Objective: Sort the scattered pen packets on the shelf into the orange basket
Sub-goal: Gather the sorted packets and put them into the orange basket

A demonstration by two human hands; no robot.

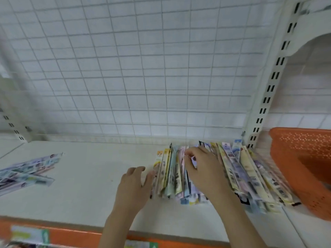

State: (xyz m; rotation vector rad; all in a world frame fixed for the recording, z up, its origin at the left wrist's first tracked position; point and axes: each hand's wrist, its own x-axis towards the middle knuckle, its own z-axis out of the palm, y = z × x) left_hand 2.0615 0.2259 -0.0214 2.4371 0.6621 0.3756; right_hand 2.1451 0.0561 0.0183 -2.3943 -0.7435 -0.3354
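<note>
A fanned pile of long, narrow pen packets (232, 172) lies on the white shelf (86, 185), just left of the orange basket (304, 158). My right hand (202, 169) rests on top of the pile with its fingers curled around some packets. At the pile's left edge, my left hand (134, 185) presses flat against the outermost packets with its fingers spread. A second, smaller heap of pen packets (26, 172) lies at the far left of the shelf. The basket's inside is mostly out of view.
A white wire grid (143, 68) backs the shelf. A slotted white upright (272, 81) stands between the pile and the basket. An orange price strip (71, 233) with labels runs along the shelf's front edge.
</note>
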